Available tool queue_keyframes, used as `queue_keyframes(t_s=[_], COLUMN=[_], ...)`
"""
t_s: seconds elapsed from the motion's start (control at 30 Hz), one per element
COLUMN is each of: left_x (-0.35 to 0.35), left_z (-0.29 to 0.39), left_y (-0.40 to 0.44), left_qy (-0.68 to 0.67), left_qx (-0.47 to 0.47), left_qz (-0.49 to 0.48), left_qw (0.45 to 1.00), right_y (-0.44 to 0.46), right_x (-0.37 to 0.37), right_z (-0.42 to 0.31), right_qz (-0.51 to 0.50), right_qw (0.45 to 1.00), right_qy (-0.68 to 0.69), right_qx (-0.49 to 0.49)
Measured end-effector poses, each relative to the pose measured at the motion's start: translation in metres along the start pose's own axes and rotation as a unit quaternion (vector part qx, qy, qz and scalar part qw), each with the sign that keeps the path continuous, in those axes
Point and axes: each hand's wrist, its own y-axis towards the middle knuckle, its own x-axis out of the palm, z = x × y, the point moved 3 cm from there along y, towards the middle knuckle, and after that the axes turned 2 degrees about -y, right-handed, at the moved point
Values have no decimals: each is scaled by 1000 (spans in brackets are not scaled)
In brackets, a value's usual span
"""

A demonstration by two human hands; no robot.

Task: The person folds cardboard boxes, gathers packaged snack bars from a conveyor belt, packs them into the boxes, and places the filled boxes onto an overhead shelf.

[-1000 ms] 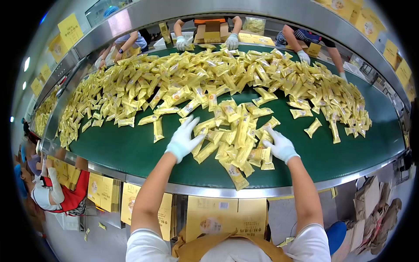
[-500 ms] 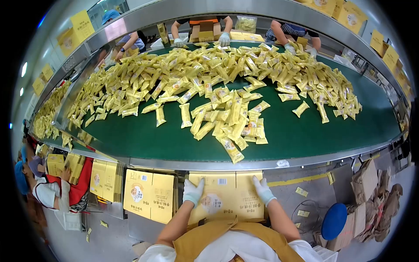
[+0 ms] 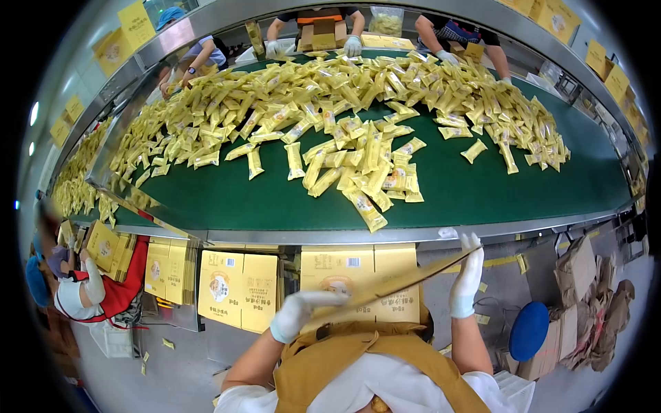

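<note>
Head view: hands apart, tilted carton between

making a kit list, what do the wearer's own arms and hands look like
The left hand and right hand wear white gloves with pale blue-green cuffs. The forearms are bare below short white sleeves. No markings can be made out on the gloves.

Head-worn view — forward, downward

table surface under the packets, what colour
The table surface is green, seen best in the head view.
</note>
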Motion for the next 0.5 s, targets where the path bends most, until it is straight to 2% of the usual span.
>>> queue_keyframes(t_s=[0.03,0.07,0.13,0.2,0.23,0.33,0.43,0.47,0.5], left_x=[7,17,30,34,34,33,34,34,34], left_z=[-2,0,2,3,5,6,7,10,12], left_y=[4,6,8,12,14,16,18,20,23], left_qy=[93,108,162,196,219,303,402,420,438], left_qx=[-23,-2,43,85,91,126,205,239,272], left_qz=[-62,-116,-156,-190,-194,-206,-215,-218,-221], left_qw=[993,987,973,958,952,922,866,848,828], right_y=[1,3,3,-5,-9,-16,-6,-7,-1], right_x=[1,2,2,0,0,1,-4,-4,-5], right_z=[7,15,23,20,17,-1,3,-5,-4], right_qz=[7,14,24,46,56,56,-6,-16,-51], right_qw=[1000,999,998,996,995,997,969,967,976], right_qy=[-11,-22,-45,-71,-84,-2,-70,-84,-120], right_qx=[13,24,46,18,4,60,239,240,173])
